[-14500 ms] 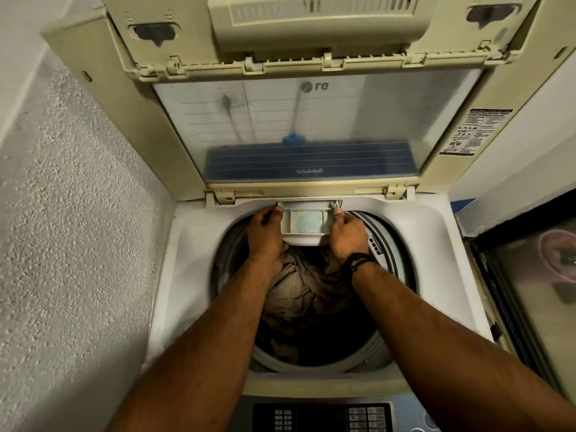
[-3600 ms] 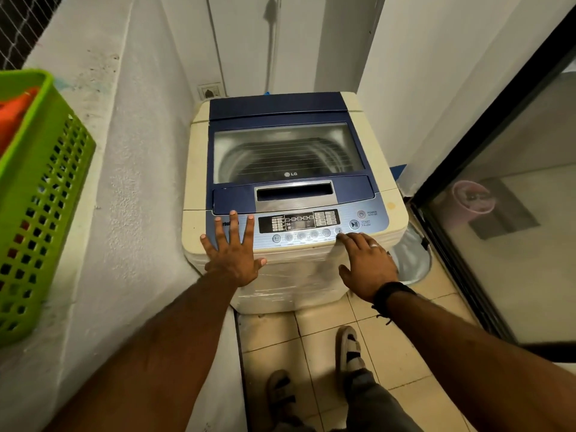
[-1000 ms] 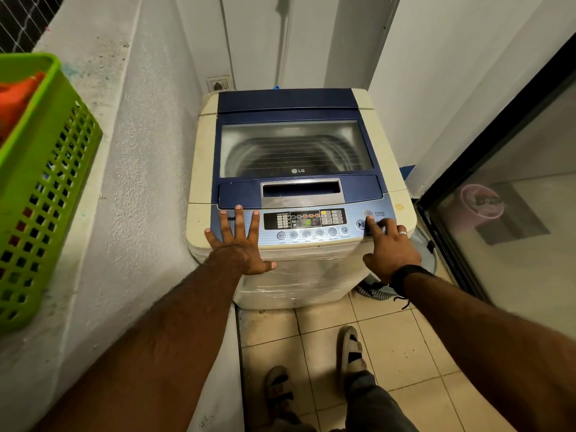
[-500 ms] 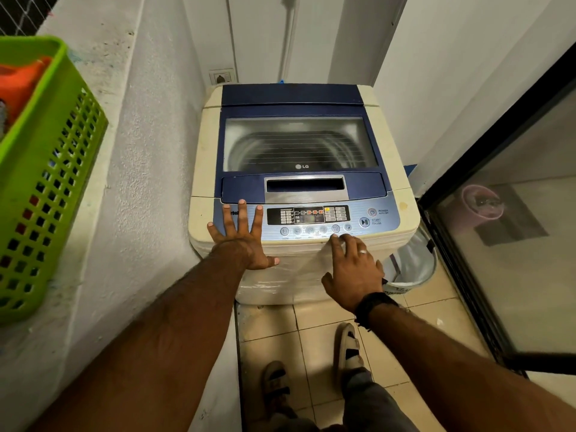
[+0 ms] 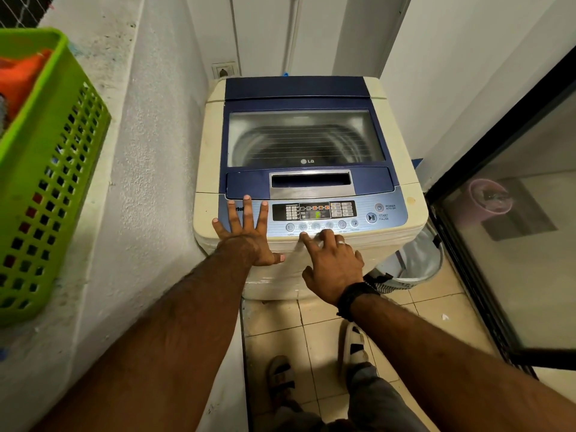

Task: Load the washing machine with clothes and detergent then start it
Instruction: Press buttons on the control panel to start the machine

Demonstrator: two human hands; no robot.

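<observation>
Pale floor tiles [image 5: 314, 335] and white walls close in a narrow corner where the washing machine [image 5: 307, 169] stands, its lid [image 5: 307, 137] shut and the drum dimly visible through the glass. Along the machine's front edge runs the control panel [image 5: 314, 215], with its display [image 5: 313, 211] lit. The left hand [image 5: 247, 236] lies flat on the panel's left end, fingers straight and spread wide, holding nothing. The right hand [image 5: 332, 261] hovers at the panel's front edge, index finger [image 5: 307, 240] stretched out with its tip at or just below the row of round buttons [image 5: 316, 226]; whether it actually presses one is hard to tell from this angle. Its other fingers are loosely bent and hold nothing. The start/pause button [image 5: 371, 217] sits further right on the panel, apart from both hands. Left of the machine, on a ledge, a green basket [image 5: 46, 182] holds something orange. Right of the machine is a glass door [image 5: 514, 244], and a pale bucket [image 5: 414, 260] rests on the floor beside the machine's front right corner.
</observation>
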